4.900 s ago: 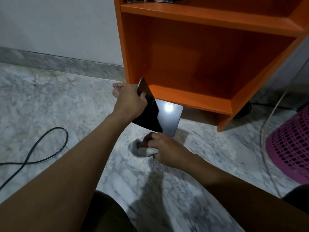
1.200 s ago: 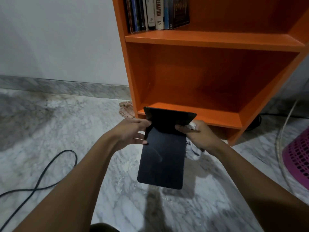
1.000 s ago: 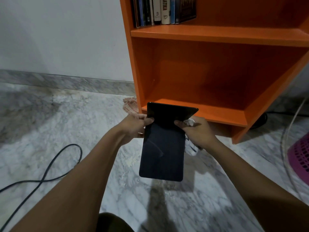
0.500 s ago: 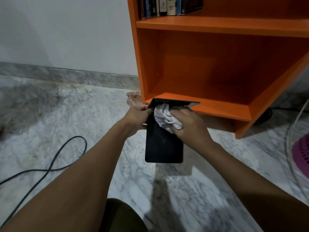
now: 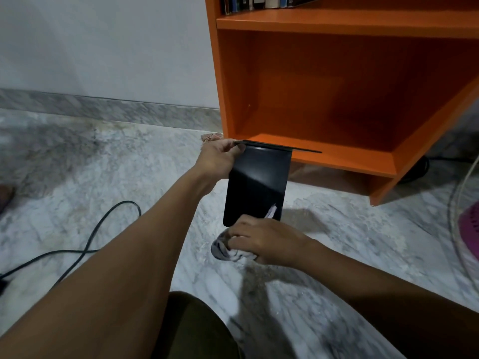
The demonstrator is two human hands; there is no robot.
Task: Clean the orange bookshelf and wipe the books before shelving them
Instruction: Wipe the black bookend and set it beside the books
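**Shiny black book by the shelf**

The left hand [image 5: 220, 158] curls its grip round the top left corner of a black book [image 5: 256, 182]. Its cover is smooth and shiny, 1 flap bent flat on top. Below, the right hand [image 5: 261, 239] squeezes a soft grey cloth [image 5: 223, 251] at the book's bottom edge. Behind both grips stands the orange bookshelf [image 5: 337, 86]. Words on its books [image 5: 259, 2] are too small to read.

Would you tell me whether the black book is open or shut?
Open: the left hand holds the black book with one cover hanging down and the other sticking out flat on top.
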